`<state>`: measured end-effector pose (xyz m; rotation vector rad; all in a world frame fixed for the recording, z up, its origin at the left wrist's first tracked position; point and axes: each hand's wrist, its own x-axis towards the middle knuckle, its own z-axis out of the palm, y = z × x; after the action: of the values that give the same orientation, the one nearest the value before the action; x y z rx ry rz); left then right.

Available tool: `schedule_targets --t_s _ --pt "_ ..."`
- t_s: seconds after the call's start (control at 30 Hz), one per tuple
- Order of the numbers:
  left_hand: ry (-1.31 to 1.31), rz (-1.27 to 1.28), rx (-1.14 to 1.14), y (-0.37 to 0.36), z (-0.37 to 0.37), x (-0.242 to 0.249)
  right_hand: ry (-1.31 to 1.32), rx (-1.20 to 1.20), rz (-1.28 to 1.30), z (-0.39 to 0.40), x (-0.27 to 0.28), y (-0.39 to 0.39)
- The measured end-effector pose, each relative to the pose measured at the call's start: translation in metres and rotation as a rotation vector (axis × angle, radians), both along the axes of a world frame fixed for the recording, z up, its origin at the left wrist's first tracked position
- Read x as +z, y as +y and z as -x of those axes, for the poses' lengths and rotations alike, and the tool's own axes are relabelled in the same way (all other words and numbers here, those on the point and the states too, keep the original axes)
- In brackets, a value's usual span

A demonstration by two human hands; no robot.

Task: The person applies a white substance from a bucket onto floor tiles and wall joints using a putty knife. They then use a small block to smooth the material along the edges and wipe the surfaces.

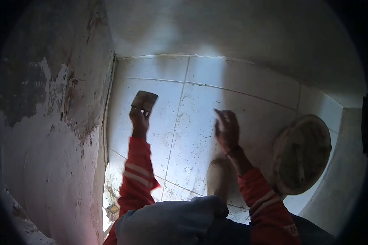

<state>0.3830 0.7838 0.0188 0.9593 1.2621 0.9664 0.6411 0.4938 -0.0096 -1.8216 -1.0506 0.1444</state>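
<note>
My left hand [140, 119] is closed around the lower end of a wide putty knife [145, 100], a dark, roughly rectangular blade pointing away from me. It is above the floor tiles, close to the left wall; the handle is hidden by my fingers. Farther right, my right hand [228, 131] hovers over the white tiled floor [196, 118] with fingers apart and slightly bent, nothing visible in it. On its right stands a round, plaster-smeared bucket [279, 157], with a long thin tool [300, 163] inside whose kind I cannot make out.
The left wall [49, 143] is patchy, with peeling coating and dark stains. A smooth grey wall [249, 28] rises at the far side, another on the right. Dark crumbs dot the tiles. Rubble [111, 212] lies at the lower left, near my knee [171, 220].
</note>
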Motion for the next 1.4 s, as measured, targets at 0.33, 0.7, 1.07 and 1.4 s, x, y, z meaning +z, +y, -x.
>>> schedule_targets --t_s 0.33,0.7,1.07,1.4 --pt "0.203 0.060 0.331 0.194 0.009 -0.028 -0.091 0.058 -0.035 -0.021 -0.029 -0.013" --pt "0.193 -0.172 0.441 0.284 0.001 -0.072 -0.063 0.071 0.046 -0.021 -0.029 -0.015" --pt "0.297 -0.249 0.277 0.325 0.003 -0.089 -0.034 0.062 0.079 -0.021 -0.029 -0.012" --pt "0.698 -0.296 0.663 0.396 0.029 -0.120 0.028 0.090 0.092 -0.022 -0.028 -0.014"
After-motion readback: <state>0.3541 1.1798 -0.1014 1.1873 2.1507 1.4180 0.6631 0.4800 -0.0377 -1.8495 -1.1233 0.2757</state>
